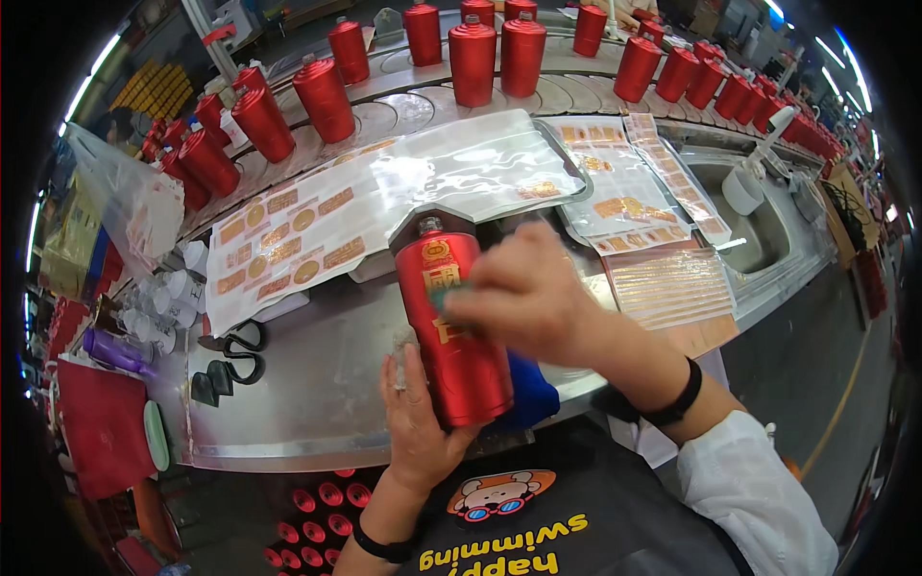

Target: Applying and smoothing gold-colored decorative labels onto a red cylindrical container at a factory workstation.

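Observation:
A shiny red bottle (471, 379) with gold decoration on its front leans tilted in front of me, its grey neck away from me. My left hand (423, 427) is closed round its lower left side, and something whitish and translucent shows by the fingertips. Over the bottle's right side is my right hand (533, 293), its fingers bent together and smeared by motion. A small green piece (449, 298) shows between those fingers and the bottle's front; its exact kind is blurred. Behind the bottle's neck lies a sheet of gold and red stickers (288, 252).
More red bottles (473, 62) stand along a curved conveyor (403, 101) at the back. Scissors (230, 370) with black handles lie on the metal table (317, 403) at left. More sticker sheets (629, 192) lie at right, beside a sink (768, 226) with a white dipper (742, 190).

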